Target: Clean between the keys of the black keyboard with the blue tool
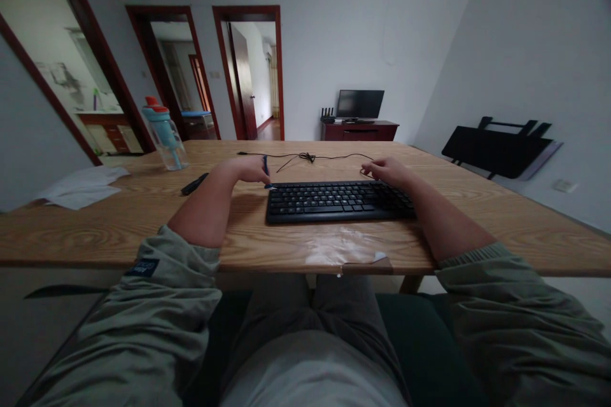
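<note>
A black keyboard (329,198) lies flat on the wooden table in front of me. At its back left corner, my left hand (251,169) is closed round a slim dark blue tool (265,164) with a pale tip, held upright and pointing down at the keyboard's edge. Its exact kind is too small to tell. Behind the keyboard's right part, my right hand (386,170) has its fingers curled at a thin black cable (334,157), which seems pinched between them. My right forearm covers part of the keyboard's right end. Further back, the cable is bunched in a tie.
A clear bottle with a red lid (165,133) stands at the table's (157,235) back left. White tissues (81,186) and a small black object (194,184) lie left of my arm. Clear tape (341,246) covers the front edge. A monitor (360,104) stands beyond.
</note>
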Available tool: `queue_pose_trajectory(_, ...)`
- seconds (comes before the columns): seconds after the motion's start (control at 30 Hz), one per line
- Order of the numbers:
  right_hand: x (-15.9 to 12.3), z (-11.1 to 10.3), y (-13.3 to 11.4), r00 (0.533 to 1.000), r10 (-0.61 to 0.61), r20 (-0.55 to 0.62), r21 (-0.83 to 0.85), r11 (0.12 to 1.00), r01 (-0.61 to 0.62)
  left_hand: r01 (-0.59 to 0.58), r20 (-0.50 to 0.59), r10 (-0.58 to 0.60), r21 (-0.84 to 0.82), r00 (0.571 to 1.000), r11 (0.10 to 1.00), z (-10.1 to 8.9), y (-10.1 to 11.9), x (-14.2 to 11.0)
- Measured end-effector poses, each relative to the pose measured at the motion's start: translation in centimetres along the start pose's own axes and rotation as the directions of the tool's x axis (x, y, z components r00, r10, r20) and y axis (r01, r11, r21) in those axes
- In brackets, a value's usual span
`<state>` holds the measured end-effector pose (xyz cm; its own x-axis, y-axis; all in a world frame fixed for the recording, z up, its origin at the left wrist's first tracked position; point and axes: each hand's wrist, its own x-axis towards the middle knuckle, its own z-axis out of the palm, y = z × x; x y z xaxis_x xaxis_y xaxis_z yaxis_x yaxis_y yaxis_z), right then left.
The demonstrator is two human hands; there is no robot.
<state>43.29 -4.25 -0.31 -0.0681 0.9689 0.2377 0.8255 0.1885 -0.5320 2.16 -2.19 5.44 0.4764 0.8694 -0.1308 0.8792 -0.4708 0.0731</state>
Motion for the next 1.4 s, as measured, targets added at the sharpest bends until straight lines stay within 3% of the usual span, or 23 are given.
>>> queue_pose_trajectory(0.13, -0.2, 0.1, -0.5, 1.0, 0.023, 0.004, 0.0, 1.0, -0.023, 0.139, -0.02, -0.138, 0.009, 0.99, 0.99, 0.8, -2.8, -0.4)
queue_pose_trajectory(0.2, -0.2, 0.1, -0.6, 0.999, 0.038, 0.006, 0.0, 0.999, -0.038, 0.136, -0.05, -0.137, -0.022, 0.989, 0.991, 1.1, -3.2, -0.2)
queue_pose_trajectory(0.37, -0.1, 0.1, -0.6, 0.999, 0.042, 0.01, -0.005, 0.999, -0.042, 0.116, -0.257, -0.173, -0.224, 0.951, 0.968, 1.8, -1.4, 0.5)
queue_pose_trajectory(0.57, 0.0, 0.3, -0.4, 1.0, 0.025, 0.014, -0.006, 1.0, -0.025, -0.052, -0.3, -0.047, -0.314, 0.953, 0.948, 2.2, 0.3, 0.4)
queue_pose_trajectory(0.67, 0.2, 0.4, 0.0, 1.0, 0.019, 0.007, -0.007, 1.0, -0.019, -0.154, -0.253, 0.042, -0.443, 0.967, 0.883, 2.0, 0.5, -0.3)
queue_pose_trajectory(0.8, 0.5, 0.5, 0.5, 1.0, 0.002, 0.02, -0.008, 1.0, -0.001, -0.186, -0.079, 0.174, -0.596, 0.982, 0.781, 1.9, 1.5, -1.2)
queue_pose_trajectory(0.97, 0.0, 0.3, -0.2, 0.999, 0.04, 0.017, -0.017, 0.999, -0.04, -0.169, 0.098, 0.27, -0.568, 0.958, 0.806, 2.2, 3.6, -1.7)
queue_pose_trajectory(1.23, 0.1, 0.3, -0.1, 0.998, 0.057, 0.04, -0.008, 0.998, -0.057, -0.198, 0.153, 0.307, -0.489, 0.939, 0.849, 2.5, 4.0, -1.5)
queue_pose_trajectory(1.4, 0.7, 0.6, 0.6, 0.998, 0.048, 0.033, -0.003, 0.999, -0.048, -0.206, 0.092, 0.263, -0.403, 0.96, 0.892, 2.7, 3.8, -1.0)
